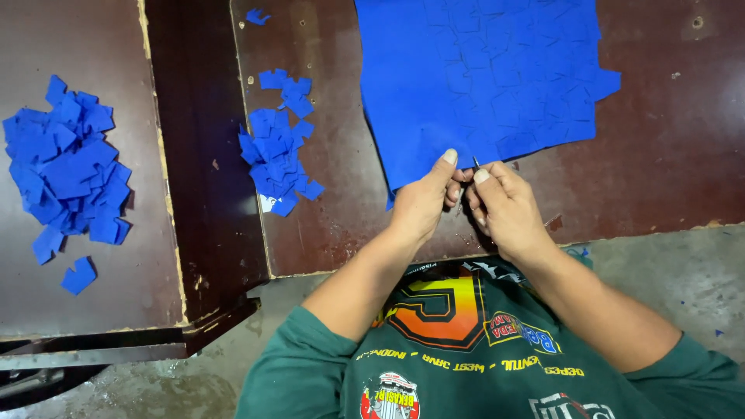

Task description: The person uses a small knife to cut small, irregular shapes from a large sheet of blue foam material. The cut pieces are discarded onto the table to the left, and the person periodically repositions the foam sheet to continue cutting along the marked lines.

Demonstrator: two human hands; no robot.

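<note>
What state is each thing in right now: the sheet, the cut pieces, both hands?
Blue sheet: flat on the brown board, scored into shapes, near edge pinched.
Middle pile of blue pieces: loose.
Far-left pile: loose heap.
Left hand: pinching sheet edge.
Right hand: pinching beside it.

Dark green long-sleeved shirt here, sleeves pushed up past the elbows at four and eight o'clock, forearms bare. Chest print at six o'clock: orange-yellow numeral, small multicoloured patches, yellow lettering.
</note>
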